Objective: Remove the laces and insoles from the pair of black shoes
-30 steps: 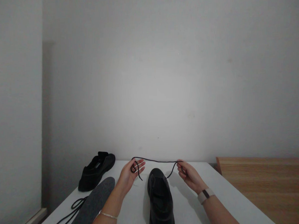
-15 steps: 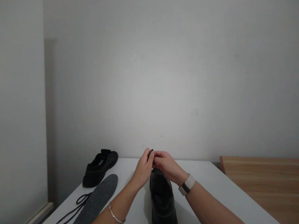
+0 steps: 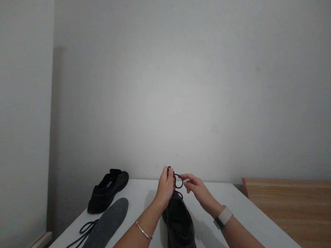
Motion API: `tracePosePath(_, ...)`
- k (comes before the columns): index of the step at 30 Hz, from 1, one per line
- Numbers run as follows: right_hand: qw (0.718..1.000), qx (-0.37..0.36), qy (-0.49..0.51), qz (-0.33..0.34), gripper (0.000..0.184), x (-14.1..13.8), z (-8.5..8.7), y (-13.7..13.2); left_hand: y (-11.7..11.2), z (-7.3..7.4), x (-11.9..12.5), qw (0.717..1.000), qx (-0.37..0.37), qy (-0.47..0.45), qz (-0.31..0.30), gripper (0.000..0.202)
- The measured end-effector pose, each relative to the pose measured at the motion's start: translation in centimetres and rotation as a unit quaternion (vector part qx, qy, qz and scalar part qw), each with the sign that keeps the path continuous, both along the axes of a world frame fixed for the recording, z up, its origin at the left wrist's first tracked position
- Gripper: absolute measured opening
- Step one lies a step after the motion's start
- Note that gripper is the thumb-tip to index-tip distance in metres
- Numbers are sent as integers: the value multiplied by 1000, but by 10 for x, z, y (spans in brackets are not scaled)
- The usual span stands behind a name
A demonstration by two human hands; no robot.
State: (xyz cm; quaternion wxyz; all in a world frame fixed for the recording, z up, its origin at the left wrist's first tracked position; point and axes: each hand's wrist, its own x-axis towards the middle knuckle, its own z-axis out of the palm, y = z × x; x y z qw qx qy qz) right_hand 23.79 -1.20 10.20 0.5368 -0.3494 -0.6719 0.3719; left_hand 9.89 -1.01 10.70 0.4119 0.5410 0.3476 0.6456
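A black shoe [image 3: 180,224] stands on the white table in front of me, its heel end nearer. Above the shoe's far end, my left hand [image 3: 165,187] is closed around a black shoelace [image 3: 182,182]. A round loop of that lace sticks out to the right of my left fingers, and a bit of it runs down to the shoe. Just right of the loop is my right hand [image 3: 196,190], fingers stretched and apart; whether its index fingertip touches the lace I cannot tell.
A second black shoe [image 3: 106,193] sits at the table's left edge. A grey insole [image 3: 109,225] lies nearer, beside another black shoelace [image 3: 77,241]. The white table [image 3: 219,205] meets a grey wall at the back. A wooden board [image 3: 290,206] stands at the right.
My right hand has moved away to the right from my left hand, and its fingers have parted. A loop of lace now shows between the hands. The view has shifted slightly.
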Motion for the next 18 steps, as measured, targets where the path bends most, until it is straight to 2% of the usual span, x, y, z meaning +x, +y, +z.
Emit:
tracePosePath(3, 993, -107, -20, 47, 27, 7, -32, 7, 2, 9, 14, 999, -8, -27, -16, 37)
tracePosePath(5, 992, -107, -35, 57, 17, 6, -47, 12, 2, 16, 24, 999, -9, -30, -44, 38)
tracePosePath(7, 995, -85, -24, 40, 13, 4, -54, 19, 3, 20, 33, 997, -6, -30, -76, 39)
tracePosePath(11, 993, -88, 80, -18, 34, 5, -53, 29, 3, 25, 40, 993, 9, -7, -115, 41)
tracePosePath(13, 992, -79, 102, -14, 38, 7, -48, 25, 0, 28, 34, 993, 21, 7, -113, 41)
tracePosePath(15, 995, -54, 78, 24, 36, 8, -41, 15, -7, 34, 19, 995, 33, 22, -94, 41)
tracePosePath(18, 998, -16, -1, 66, 29, 3, -29, -7, -25, 51, -17, 996, 55, 47, -42, 42)
